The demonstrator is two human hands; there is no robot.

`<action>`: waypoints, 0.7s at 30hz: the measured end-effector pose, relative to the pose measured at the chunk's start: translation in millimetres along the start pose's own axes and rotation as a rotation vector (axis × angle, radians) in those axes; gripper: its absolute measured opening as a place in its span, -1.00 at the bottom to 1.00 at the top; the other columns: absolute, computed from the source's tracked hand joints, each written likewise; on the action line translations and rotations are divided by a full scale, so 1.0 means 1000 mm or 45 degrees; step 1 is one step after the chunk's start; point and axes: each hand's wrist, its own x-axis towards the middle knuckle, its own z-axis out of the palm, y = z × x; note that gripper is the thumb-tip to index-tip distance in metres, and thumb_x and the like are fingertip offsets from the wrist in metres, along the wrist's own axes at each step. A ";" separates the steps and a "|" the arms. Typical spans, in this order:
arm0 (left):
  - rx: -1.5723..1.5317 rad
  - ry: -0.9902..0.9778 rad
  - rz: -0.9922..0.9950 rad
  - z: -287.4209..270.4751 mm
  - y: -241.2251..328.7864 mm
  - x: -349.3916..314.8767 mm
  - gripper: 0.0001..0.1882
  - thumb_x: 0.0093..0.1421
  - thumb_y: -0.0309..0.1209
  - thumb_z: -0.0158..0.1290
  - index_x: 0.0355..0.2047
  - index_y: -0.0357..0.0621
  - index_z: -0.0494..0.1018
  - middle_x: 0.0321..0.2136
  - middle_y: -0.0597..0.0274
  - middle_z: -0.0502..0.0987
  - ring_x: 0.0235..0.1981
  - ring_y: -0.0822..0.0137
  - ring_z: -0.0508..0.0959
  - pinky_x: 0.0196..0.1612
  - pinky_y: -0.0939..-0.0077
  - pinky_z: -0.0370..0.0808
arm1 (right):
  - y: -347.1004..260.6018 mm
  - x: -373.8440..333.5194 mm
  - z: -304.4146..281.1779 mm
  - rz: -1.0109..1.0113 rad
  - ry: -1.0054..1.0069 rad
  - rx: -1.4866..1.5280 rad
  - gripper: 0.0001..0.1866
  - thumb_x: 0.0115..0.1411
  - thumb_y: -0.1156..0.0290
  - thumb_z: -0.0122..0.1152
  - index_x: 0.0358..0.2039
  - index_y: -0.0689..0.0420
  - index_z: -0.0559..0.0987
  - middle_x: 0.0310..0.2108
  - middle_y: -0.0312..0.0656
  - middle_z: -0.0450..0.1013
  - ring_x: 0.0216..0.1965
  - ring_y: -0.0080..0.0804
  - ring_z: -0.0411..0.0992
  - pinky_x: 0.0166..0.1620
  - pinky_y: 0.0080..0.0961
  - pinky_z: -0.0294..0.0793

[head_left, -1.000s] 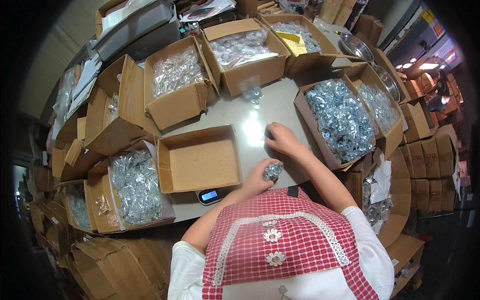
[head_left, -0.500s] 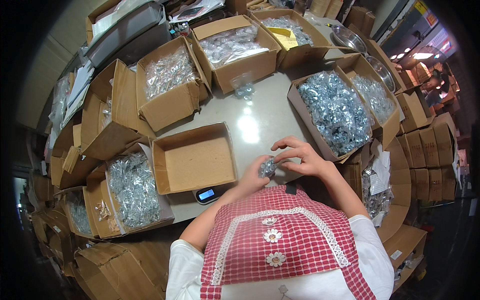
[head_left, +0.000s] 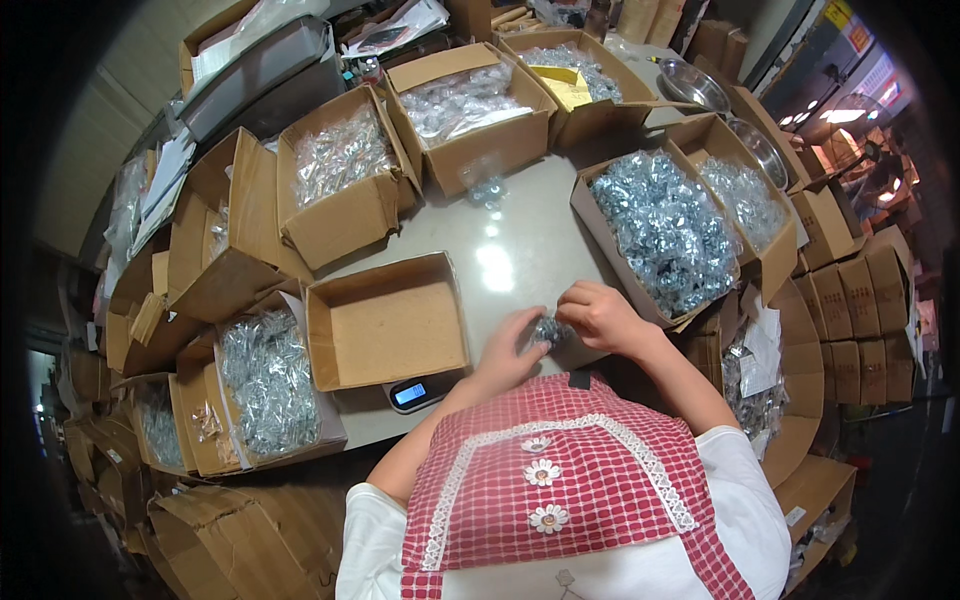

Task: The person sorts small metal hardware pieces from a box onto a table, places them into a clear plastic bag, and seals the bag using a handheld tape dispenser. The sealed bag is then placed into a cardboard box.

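Note:
A small clear plastic bag of shiny metal parts (head_left: pixel 546 333) is between my hands, close to the front of the table. My left hand (head_left: pixel 508 350) is wrapped round its left side, thumb toward me. My right hand (head_left: pixel 603 318) is closed at the bag's upper right, its fingertips bunched together on the plastic. Left of my hands stands a shallow open cardboard box (head_left: pixel 395 320), its brown bottom showing. A small scale with a lit blue display (head_left: pixel 410 393) sits by that box's near edge, beside my left forearm.
Another small bag of metal parts (head_left: pixel 487 190) lies farther back on the grey table (head_left: pixel 535 235). A large carton of bagged bluish metal parts (head_left: pixel 665 225) stands at the right. Cartons of bagged parts (head_left: pixel 345 165) line the back and left, one (head_left: pixel 268 380) beside the shallow box.
My right hand's fingers, spread above the bag before, have closed in on its upper right. My left hand's fingers have shifted slightly round the bag.

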 end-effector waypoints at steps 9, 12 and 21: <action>-0.076 0.102 -0.200 0.009 0.012 0.012 -0.71 0.45 -0.37 0.10 0.04 -0.30 0.65 -0.19 0.04 0.75 -0.14 0.42 0.68 -0.05 0.46 0.60 | 0.015 -0.015 -0.001 0.211 0.061 0.425 -0.72 0.15 0.53 0.24 -0.09 0.21 0.53 -0.06 0.08 0.49 0.05 0.10 0.45 0.12 -0.10 0.45; -0.090 0.072 -0.196 0.012 0.014 0.011 -0.71 0.45 -0.36 0.08 0.04 -0.26 0.65 -0.20 -0.04 0.73 -0.17 0.30 0.71 -0.08 0.40 0.58 | 0.017 -0.010 0.003 0.260 -0.031 0.446 -0.74 0.18 0.46 0.24 -0.11 0.24 0.55 -0.09 0.10 0.53 0.03 0.13 0.48 0.10 -0.08 0.47; -0.404 0.519 -0.250 0.018 0.038 0.023 -0.71 0.46 -0.40 0.09 0.06 -0.30 0.63 -0.09 0.11 0.71 -0.07 0.32 0.65 0.02 0.40 0.55 | 0.039 0.039 -0.048 -0.295 -0.076 -0.131 -0.86 0.07 0.50 0.30 -0.32 0.13 0.56 -0.49 -0.16 0.48 -0.41 -0.11 0.57 -0.37 -0.18 0.57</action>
